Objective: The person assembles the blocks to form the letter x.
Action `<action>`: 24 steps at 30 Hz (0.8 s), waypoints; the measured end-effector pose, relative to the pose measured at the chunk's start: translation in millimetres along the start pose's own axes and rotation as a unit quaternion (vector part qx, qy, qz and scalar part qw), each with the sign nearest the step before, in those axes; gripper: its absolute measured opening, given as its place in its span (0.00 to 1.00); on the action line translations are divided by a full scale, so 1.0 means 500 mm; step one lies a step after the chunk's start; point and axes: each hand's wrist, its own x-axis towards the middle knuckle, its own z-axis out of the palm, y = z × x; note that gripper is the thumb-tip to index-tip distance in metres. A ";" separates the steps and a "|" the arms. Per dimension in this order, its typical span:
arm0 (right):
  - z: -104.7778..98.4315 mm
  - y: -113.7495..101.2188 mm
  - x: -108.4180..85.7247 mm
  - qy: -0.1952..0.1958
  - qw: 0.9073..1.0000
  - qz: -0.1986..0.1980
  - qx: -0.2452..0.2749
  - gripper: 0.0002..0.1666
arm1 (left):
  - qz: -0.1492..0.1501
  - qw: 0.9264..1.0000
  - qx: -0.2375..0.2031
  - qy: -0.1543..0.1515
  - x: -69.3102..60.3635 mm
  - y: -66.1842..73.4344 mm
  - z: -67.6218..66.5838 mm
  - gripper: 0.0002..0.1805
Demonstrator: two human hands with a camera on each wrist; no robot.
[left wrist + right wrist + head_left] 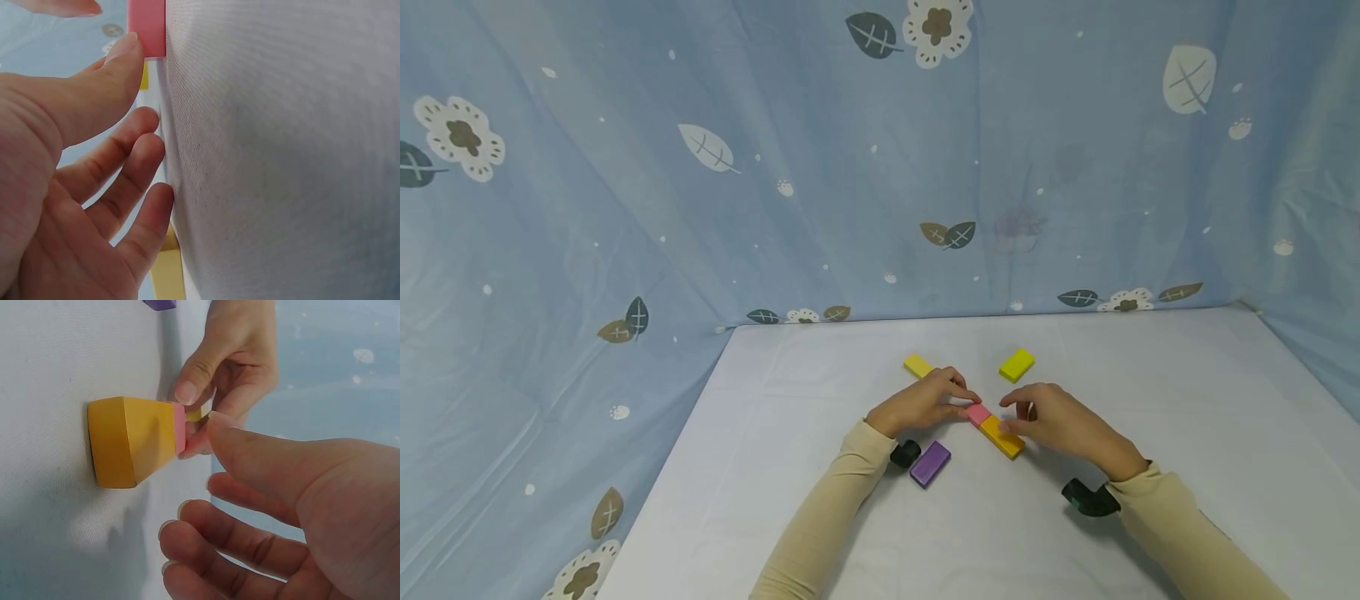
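A pink block (977, 414) lies end to end with an orange block (1002, 437) on the white table. My left hand (921, 404) pinches the pink block between thumb and index finger; in the left wrist view the thumb lies on the pink block's (147, 28) near end. Beside the orange block, my right hand (1063, 423) hovers with relaxed, slightly bent fingers. In the right wrist view nothing is between its fingers, and the orange block (134, 440) stands clear of them.
Behind the left hand lies a pale yellow block (917, 365), partly hidden. A bright yellow block (1017, 365) sits farther back, beyond the right hand. The purple block (930, 464) is near the left wrist. A blue patterned curtain (850, 167) hangs behind the table.
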 end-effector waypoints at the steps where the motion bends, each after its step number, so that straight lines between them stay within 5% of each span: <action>1: 0.000 0.001 0.000 0.003 1.000 -0.003 -0.001 0.22 | 0.000 1.000 0.000 0.000 0.001 0.000 0.000 0.17; 24: 0.000 0.010 -0.005 0.040 0.999 -0.024 -0.009 0.20 | 0.005 1.000 -0.005 -0.003 0.001 -0.003 0.000 0.17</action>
